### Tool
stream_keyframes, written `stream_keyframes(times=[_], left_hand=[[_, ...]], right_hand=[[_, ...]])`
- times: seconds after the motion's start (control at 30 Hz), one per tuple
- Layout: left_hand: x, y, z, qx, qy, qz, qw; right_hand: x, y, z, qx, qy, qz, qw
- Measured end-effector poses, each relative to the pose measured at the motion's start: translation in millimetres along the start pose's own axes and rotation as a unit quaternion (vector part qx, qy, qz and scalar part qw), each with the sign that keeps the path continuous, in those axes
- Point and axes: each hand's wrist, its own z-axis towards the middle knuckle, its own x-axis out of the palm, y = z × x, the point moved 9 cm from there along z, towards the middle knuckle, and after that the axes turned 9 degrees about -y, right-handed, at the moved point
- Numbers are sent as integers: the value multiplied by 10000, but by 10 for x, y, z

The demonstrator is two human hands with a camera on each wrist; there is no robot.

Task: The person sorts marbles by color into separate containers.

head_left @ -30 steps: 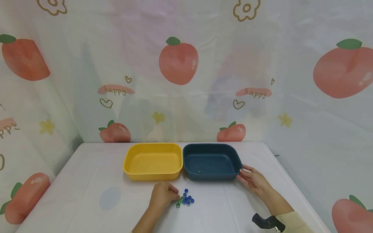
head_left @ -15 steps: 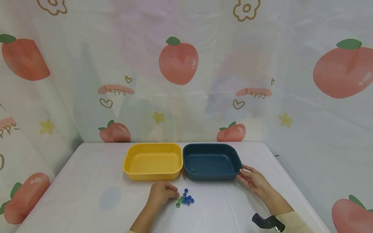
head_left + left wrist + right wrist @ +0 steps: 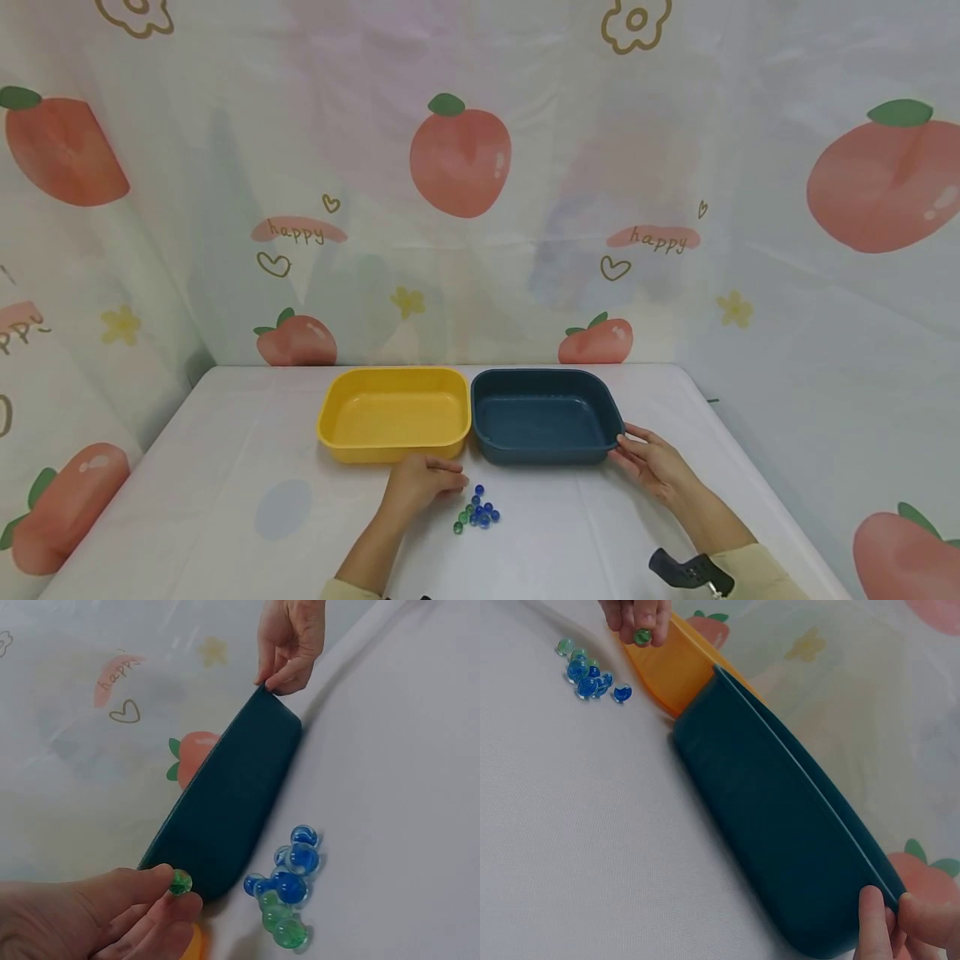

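Your left hand [image 3: 424, 485] pinched a green marble [image 3: 180, 883] near the blue tray [image 3: 547, 457], apart from the marble cluster [image 3: 290, 888], while your right hand [image 3: 658, 468] gripped that tray's rim. This looked like the carrying step; next likely called for clearing a rim with a firm pinch.

the white table [image 3: 570, 533] bears a yellow tray [image 3: 393, 417], a dark-blue tray [image 3: 547, 417], blue marbles [image 3: 479, 512] and green marbles [image 3: 463, 517].
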Motion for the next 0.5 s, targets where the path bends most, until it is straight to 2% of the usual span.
stream_keyframes(times=[0.13,0.5], left_hand=[[14,-93,30,-44,8,-105,9999],[-15,-294,122,-24,-273,-243,9993]], right_hand=[[-3,2,1,-19,6,7,10000],[2,4,3,-24,-3,50,10000]])
